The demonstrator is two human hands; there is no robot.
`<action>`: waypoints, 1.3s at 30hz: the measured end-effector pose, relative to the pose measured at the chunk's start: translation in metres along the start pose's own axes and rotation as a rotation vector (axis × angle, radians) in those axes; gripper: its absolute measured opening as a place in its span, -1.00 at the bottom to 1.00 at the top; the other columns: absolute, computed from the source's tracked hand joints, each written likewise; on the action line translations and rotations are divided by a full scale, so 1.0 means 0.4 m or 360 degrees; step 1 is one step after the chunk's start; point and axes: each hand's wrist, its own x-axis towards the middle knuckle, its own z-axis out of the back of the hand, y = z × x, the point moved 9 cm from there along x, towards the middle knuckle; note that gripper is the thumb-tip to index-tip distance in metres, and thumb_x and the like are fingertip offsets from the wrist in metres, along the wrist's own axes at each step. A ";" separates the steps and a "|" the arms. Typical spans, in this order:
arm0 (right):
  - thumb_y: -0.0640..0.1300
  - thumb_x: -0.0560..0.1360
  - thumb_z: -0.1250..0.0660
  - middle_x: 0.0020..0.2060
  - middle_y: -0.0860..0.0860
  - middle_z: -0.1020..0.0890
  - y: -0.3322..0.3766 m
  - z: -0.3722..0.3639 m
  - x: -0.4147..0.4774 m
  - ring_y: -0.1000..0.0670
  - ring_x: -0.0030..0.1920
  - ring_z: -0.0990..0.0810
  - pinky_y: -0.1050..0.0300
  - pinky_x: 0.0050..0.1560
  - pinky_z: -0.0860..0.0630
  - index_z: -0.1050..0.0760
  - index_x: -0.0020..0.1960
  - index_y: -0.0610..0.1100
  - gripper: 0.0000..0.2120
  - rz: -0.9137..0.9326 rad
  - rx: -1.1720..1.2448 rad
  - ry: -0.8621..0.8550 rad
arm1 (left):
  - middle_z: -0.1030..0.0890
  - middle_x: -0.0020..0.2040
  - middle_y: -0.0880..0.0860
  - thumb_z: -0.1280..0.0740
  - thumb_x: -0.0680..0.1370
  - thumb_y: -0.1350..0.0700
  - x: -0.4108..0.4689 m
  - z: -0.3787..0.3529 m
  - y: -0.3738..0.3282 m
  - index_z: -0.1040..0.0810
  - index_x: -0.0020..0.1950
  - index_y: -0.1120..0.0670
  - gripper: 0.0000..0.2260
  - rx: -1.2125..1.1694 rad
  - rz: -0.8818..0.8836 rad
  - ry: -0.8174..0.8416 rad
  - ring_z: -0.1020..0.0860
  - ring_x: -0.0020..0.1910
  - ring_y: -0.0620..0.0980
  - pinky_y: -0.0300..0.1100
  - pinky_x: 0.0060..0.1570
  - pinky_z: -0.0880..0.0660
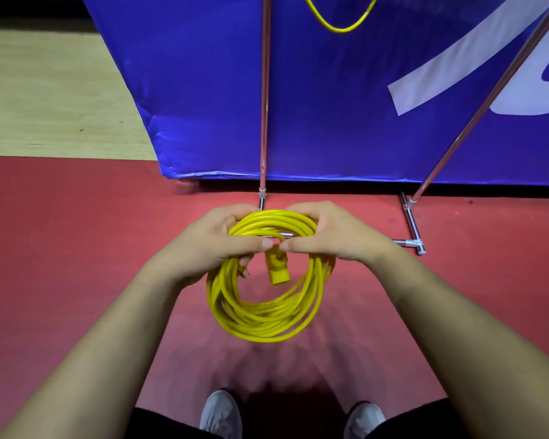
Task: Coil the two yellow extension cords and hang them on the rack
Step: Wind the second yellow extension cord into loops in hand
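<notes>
A coiled yellow extension cord (267,318) hangs in front of me above the red floor. My left hand (216,239) grips the top left of the coil. My right hand (327,232) grips the top right, and both thumbs meet over the middle. A yellow plug end (279,270) dangles inside the loop. A loop of a second yellow cord (341,25) hangs from above at the top edge, between the chrome rack's poles (264,99). The rack's top is out of view.
The rack's chrome base bars (411,221) lie on the red floor (76,248) just behind my hands. A blue banner-covered barrier (330,122) stands behind the rack. Pale wood flooring (51,96) lies at the left. My white shoes (222,413) show at the bottom.
</notes>
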 end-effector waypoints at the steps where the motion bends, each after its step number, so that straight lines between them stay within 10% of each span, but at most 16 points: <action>1: -0.25 0.42 -0.50 -0.35 -0.01 -0.59 -0.001 -0.007 -0.003 0.09 -0.33 -0.49 0.21 -0.29 -0.44 -0.60 0.01 -0.19 -0.81 -0.0045 0.0077 0.0081 | -0.44 -0.42 0.12 -0.45 0.43 0.24 -0.001 0.000 0.001 -0.57 -0.02 0.17 -0.84 -0.0005 0.0014 0.0020 -0.40 -0.48 -0.01 -0.04 -0.39 -0.53; 5: -0.28 0.44 -0.44 -0.28 -0.18 -0.64 -0.043 -0.058 -0.025 -0.02 -0.31 -0.58 0.15 -0.22 -0.58 -0.55 0.10 -0.29 -0.75 -0.0278 0.0586 0.0435 | -0.43 -0.39 0.15 -0.44 0.42 0.21 0.001 -0.011 0.006 -0.56 0.01 0.20 -0.79 0.0041 0.0035 0.0119 -0.39 -0.46 0.05 -0.05 -0.39 -0.50; 10: 0.39 0.48 0.00 0.08 -0.28 -0.61 -0.090 -0.126 -0.046 -0.14 0.02 -0.57 0.01 0.16 -0.49 -0.46 0.31 -0.33 -0.15 -0.0537 0.1219 0.0781 | -0.51 -0.32 0.07 -0.45 0.45 0.23 -0.011 -0.026 0.010 -0.57 0.02 0.15 -0.83 0.0177 0.0065 0.0281 -0.44 -0.44 -0.03 -0.08 -0.37 -0.48; 22: 0.02 0.45 -0.38 -0.04 -0.21 -0.67 -0.105 -0.100 -0.023 -0.16 -0.15 -0.67 0.04 -0.20 -0.59 -0.40 0.08 -0.19 -0.65 -0.0905 0.2165 -0.0130 | -0.42 -0.37 0.13 -0.47 0.41 0.16 -0.012 0.015 0.023 -0.59 0.03 0.09 -0.78 0.0222 0.0136 0.0217 -0.38 -0.45 0.04 0.01 -0.34 -0.50; 28: -0.12 0.54 -0.34 0.02 -0.11 -0.66 -0.139 -0.040 -0.019 0.04 -0.25 -0.46 0.15 -0.17 -0.46 -0.58 -0.04 -0.16 -0.89 -0.0785 0.1969 -0.0751 | -0.49 -0.31 0.03 -0.50 0.43 0.14 0.003 0.034 0.003 -0.60 0.02 0.02 -0.80 0.0430 0.0036 0.0020 -0.46 -0.37 -0.01 0.11 -0.27 -0.57; 31: -0.05 0.45 -0.44 0.08 -0.17 -0.64 -0.133 -0.017 -0.031 0.01 -0.28 -0.45 0.11 -0.19 -0.47 -0.41 0.29 -0.07 -0.55 -0.0687 0.2174 -0.0797 | -0.51 -0.31 0.00 -0.49 0.45 0.12 0.013 0.039 -0.011 -0.60 0.03 -0.02 -0.81 0.0547 -0.0025 -0.0020 -0.48 -0.35 -0.02 0.12 -0.24 -0.59; 39: 0.39 0.37 -0.33 -0.36 0.00 -0.52 -0.143 -0.012 -0.072 0.03 -0.40 -0.39 0.19 -0.27 -0.33 -0.55 0.00 -0.17 -0.39 -0.0868 0.2096 -0.0581 | -0.65 -0.15 -0.12 -0.51 0.42 0.07 0.019 -0.005 -0.027 -0.58 0.08 -0.11 -0.73 0.0817 -0.0128 0.0095 -0.56 -0.19 -0.19 -0.28 -0.09 -0.47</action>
